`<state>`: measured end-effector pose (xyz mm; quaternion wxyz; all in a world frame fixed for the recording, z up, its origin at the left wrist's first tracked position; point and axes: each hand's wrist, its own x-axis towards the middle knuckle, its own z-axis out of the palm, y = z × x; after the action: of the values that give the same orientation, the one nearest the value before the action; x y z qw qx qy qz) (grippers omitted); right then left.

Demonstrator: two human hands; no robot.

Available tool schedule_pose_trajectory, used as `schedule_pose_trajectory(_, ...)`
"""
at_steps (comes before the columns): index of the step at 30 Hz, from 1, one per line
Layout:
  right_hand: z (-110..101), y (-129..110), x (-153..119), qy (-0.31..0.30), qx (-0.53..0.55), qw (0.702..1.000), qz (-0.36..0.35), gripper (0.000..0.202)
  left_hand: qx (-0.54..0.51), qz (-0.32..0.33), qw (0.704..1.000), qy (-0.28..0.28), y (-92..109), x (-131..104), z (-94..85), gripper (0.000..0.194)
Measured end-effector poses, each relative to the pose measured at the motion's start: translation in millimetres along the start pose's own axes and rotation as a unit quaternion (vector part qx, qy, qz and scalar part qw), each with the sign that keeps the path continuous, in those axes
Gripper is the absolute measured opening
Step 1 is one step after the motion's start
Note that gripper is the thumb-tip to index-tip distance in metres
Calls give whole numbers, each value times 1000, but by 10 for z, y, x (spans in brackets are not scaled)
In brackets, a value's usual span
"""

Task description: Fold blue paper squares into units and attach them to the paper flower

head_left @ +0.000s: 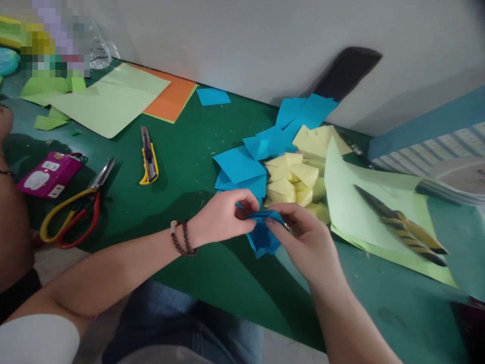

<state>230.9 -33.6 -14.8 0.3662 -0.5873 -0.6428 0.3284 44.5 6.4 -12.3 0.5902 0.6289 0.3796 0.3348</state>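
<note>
A folded piece of blue paper (264, 236) is held between both hands above the green table. My left hand (227, 215), with a beaded bracelet at its wrist, pinches the paper's upper left edge. On the other side, my right hand (306, 237) grips it with the thumb on top. Just beyond the hands lie blue paper sheets (240, 164) and several folded pale yellow paper pieces (291, 177). Some fingertips are hidden behind the blue paper.
Left on the green table (185, 151) are a yellow cutter (149, 156), scissors (93, 194), a magenta box (51, 174) and coloured sheets (109, 98). Right, black-and-yellow scissors (405, 227) rest on light green paper (364, 187). Another person's arm (13, 217) is at far left.
</note>
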Motion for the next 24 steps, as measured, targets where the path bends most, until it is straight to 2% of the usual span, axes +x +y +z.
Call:
schedule_pose_trajectory(2,-4,-44,-6,4,12,1000,-14,20,3,-10,1000,8,-2,3,-11,16)
schedule_pose_trajectory(5,-17,-101,-30,55,18,997,-60,29,-5,-17,999,50,5,14,-27,14)
schedule_pose_trajectory(7,-24,-115,-51,92,3,992,-91,30,-17,-3,996,84,15,22,-33,14)
schedule_pose_trajectory(10,-18,-114,-78,109,-39,986,-121,27,-53,27,991,120,29,26,-34,16)
schedule_pose_trajectory(16,22,-144,-105,116,-138,968,-178,21,-82,76,986,122,30,-7,-8,20)
schedule_pose_trajectory(20,27,-115,-104,95,-114,961,-235,31,-25,163,977,134,12,-43,7,16)
schedule_pose_trajectory(24,39,-61,-101,70,-58,963,-255,44,74,277,943,170,-14,-52,-5,11)
